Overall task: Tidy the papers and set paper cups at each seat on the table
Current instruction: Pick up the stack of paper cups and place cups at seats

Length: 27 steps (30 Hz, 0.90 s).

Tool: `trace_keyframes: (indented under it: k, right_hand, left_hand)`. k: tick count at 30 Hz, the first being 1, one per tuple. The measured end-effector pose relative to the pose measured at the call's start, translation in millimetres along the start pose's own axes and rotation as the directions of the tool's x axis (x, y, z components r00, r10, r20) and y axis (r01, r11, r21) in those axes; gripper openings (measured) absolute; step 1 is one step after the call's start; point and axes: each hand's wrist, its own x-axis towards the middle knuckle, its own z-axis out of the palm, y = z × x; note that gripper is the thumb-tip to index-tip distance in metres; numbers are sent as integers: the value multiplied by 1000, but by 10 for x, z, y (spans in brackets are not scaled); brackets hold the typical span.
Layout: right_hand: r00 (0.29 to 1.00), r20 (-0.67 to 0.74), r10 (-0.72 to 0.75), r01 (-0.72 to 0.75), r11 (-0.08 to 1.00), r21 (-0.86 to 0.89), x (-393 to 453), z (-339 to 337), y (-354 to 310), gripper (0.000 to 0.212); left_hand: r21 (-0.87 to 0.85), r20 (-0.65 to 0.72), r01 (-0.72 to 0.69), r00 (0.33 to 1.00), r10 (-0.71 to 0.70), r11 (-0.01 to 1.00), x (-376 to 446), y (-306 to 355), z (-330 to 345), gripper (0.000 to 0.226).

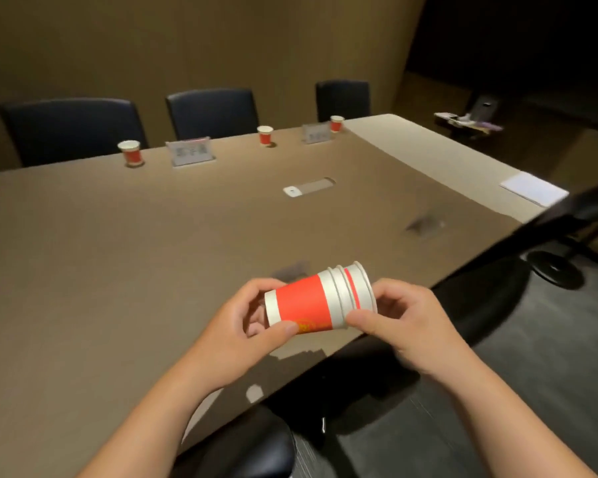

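left fingers (283,331): we are seeing the thumb and fingers curled round the base end of the cup stack (320,300), clamped on it.
right fingers (359,320): we are seeing the thumb and fingertips pinching the rims at the open end of the stack; we are judging this as working one cup loose.
left hand (242,336): it is gripping the stack sideways, base to the left, likely to steady it while the other hand is pulling.
right hand (408,319): it is holding the rim end, over the near table edge.
stack: red band, white rims, several cups nested, held in the air above the table (152,253), touching nothing else.
near seat: we are seeing no cup set on this side yet, so we are reading this as the next placement.
far cups: left cup (130,153), middle cup (265,135) and right cup (337,123) are standing upright, one in front of each chair (73,127) on the far side.
name cards: left card (191,152) and right card (315,133) are standing between the cups; their writing is too blurred to read.
papers (532,188): a white pile is lying squared at the right end of the table.
cup print: a gold mark is showing low on the red band, unreadable.
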Motion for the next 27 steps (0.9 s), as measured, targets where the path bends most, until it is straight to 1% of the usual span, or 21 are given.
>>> trace_keyframes:
  k: [3, 5, 7, 9, 11, 12, 13, 14, 16, 17, 19, 20, 21, 22, 23, 24, 25, 26, 27]
  right_hand:
    - [988, 151, 28, -24, 999, -27, 549, 86, 157, 5]
    - [977, 212, 8, 2, 999, -47, 887, 173, 226, 4]
    - [972, 236, -16, 25, 999, -35, 1142, 286, 272, 6]
    - [960, 279, -24, 34, 999, -30, 1375, 468, 352, 9]
    - [941, 337, -40, 82, 991, -109, 1564, 658, 453, 12]
    - [918, 392, -59, 135, 976, -171, 1661, 800, 545, 13]
    - [893, 442, -87, 215, 945, -247, 1730, 936, 649, 13]
    - [869, 478, -129, 316, 888, -334, 1789, 1015, 755, 13]
    - [754, 625, -202, 556, 703, -443, 1848, 1297, 991, 20]
    - [689, 692, -214, 649, 607, -459, 1836, 1434, 1093, 25]
    - [594, 775, -214, 759, 468, -452, 1772, 1697, 1266, 42]
    - [567, 808, -161, 782, 412, -467, 1745, 1812, 1332, 51]
    - [531, 840, -115, 809, 364, -462, 1718, 1927, 1420, 52]
    - [515, 854, -75, 826, 310, -470, 1706, 2002, 1526, 43]
    - [493, 869, -30, 850, 227, -475, 1678, 2078, 1608, 24]
    - [490, 871, -7, 854, 203, -479, 1649, 2119, 1679, 5]
    - [492, 869, 62, 843, 216, -493, 1631, 2133, 1750, 8]
    - [478, 873, 97, 837, 253, -486, 1614, 2124, 1826, 10]
    - [477, 874, 87, 825, 297, -480, 1613, 2107, 1861, 8]
  left_hand:
    - [-14, -95, 47, 994, -48, 999, 146, -165, -256, 52]
    - [-22, -184, 64, 981, -67, 998, 198, -259, -434, 54]
    - [-15, -269, 75, 960, -77, 997, 173, -346, -580, 54]
    - [-24, -387, 106, 916, -107, 994, 61, -455, -756, 51]
    - [-21, -496, 142, 858, -134, 990, -104, -564, -895, 45]
    - [-23, -559, 165, 816, -150, 986, -234, -613, -967, 44]
    - [-27, -612, 185, 774, -162, 982, -376, -654, -1012, 43]
    - [-27, -642, 199, 748, -170, 980, -463, -673, -1036, 43]
    - [-45, -713, 248, 670, -205, 968, -711, -709, -1034, 44]
    - [-53, -735, 261, 643, -214, 964, -809, -709, -1004, 46]
    - [-60, -760, 282, 609, -227, 958, -945, -697, -915, 48]
    - [-66, -765, 295, 598, -238, 953, -977, -696, -868, 48]
    - [-78, -771, 310, 584, -255, 948, -1015, -705, -815, 48]
    - [-88, -772, 315, 578, -265, 945, -1015, -717, -773, 47]
    - [-101, -774, 325, 569, -280, 940, -1012, -729, -735, 46]
    - [-110, -775, 335, 561, -292, 936, -1006, -747, -703, 46]
    - [-115, -773, 341, 560, -300, 933, -989, -751, -680, 48]
    - [-123, -773, 347, 554, -310, 930, -975, -772, -648, 49]
    - [-125, -773, 351, 552, -312, 928, -959, -781, -630, 50]
